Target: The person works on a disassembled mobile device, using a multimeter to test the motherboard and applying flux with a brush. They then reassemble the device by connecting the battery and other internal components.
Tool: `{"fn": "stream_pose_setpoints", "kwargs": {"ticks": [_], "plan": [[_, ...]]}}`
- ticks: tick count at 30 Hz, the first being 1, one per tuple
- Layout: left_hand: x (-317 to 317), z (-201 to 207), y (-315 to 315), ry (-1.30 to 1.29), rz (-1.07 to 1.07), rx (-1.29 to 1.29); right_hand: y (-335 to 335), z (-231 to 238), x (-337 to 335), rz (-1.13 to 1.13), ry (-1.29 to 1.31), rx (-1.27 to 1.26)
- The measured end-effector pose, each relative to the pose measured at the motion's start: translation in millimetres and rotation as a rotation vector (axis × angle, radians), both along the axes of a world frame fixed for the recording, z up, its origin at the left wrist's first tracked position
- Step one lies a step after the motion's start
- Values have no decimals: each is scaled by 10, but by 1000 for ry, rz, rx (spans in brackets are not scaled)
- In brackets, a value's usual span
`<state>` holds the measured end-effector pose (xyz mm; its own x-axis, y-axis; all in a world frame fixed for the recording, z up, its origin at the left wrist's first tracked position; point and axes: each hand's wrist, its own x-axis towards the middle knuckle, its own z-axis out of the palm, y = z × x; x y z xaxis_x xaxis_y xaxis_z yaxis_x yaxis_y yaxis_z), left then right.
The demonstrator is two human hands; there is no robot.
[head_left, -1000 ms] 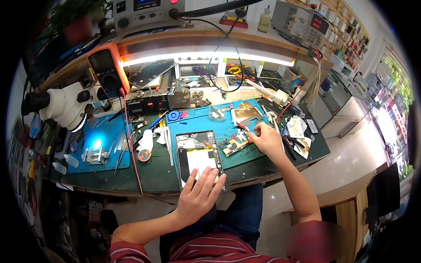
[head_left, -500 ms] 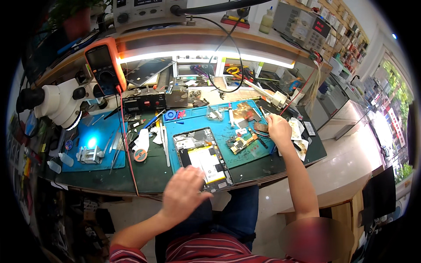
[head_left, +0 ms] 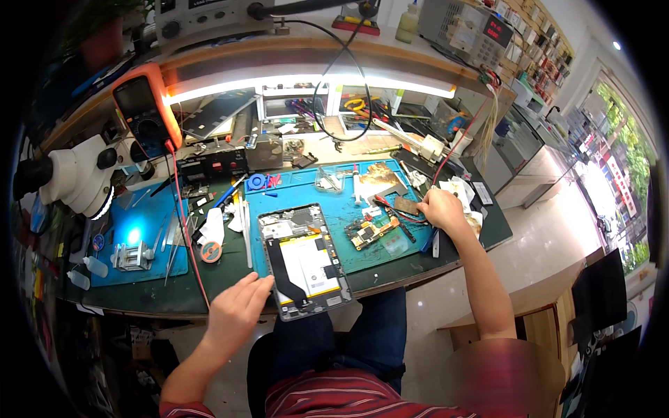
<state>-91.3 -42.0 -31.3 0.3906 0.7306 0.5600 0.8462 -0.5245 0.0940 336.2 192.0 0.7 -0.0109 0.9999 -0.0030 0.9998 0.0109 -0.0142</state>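
Note:
An opened tablet (head_left: pixel 327 300), its white battery and black flex cable exposed, lies over the near edge of the blue work mat (head_left: pixel 334 262). My left hand (head_left: pixel 237 304) is closed at the tablet's lower left edge, fingertips pressed together against the frame. Farther right, my right hand (head_left: pixel 444 209) is closed beside a brown pad (head_left: pixel 405 205). Whatever its fingers pinch is hidden; a red lead runs down to it. Red and black leads (head_left: pixel 385 203) lie just left of it. A loose circuit board (head_left: pixel 371 233) sits between the tablet and the right hand.
A microscope (head_left: pixel 73 174) stands at left over a lit metal holder (head_left: pixel 132 256). An orange multimeter (head_left: pixel 148 111) leans at the shelf, its red lead hanging to the table. A solder reel (head_left: pixel 211 251), tweezers and a syringe (head_left: pixel 357 187) lie around. A power supply (head_left: pixel 481 35) sits above right.
My left hand has moved left off the tablet's lower part to its left edge. The right hand stays in about the same area; red and black leads now show beside it. The view has shifted slightly.

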Motion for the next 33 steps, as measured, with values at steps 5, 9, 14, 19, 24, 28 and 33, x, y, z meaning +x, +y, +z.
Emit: {"fn": "stream_pose_setpoints", "kwargs": {"ticks": [5,9,14,19,24,28,33], "plan": [[-198,13,74,4,-96,54,-190,60,57,70,99,-8],[-205,-36,56,-49,-109,7,-685,168,63,46,22,235],[-22,49,-83,-192,-253,-59,-1076,124,22,8,168,71],[75,-56,5,-23,-305,18,-742,-112,287,-33,155,277],[258,-106,-62,-111,-219,55,-573,-17,304,36,-207,644],[419,-31,23,-76,-145,59,-679,103,-29,149,267,392],[422,-159,98,-141,-190,87,-717,94,-363,275,340,98]]}}
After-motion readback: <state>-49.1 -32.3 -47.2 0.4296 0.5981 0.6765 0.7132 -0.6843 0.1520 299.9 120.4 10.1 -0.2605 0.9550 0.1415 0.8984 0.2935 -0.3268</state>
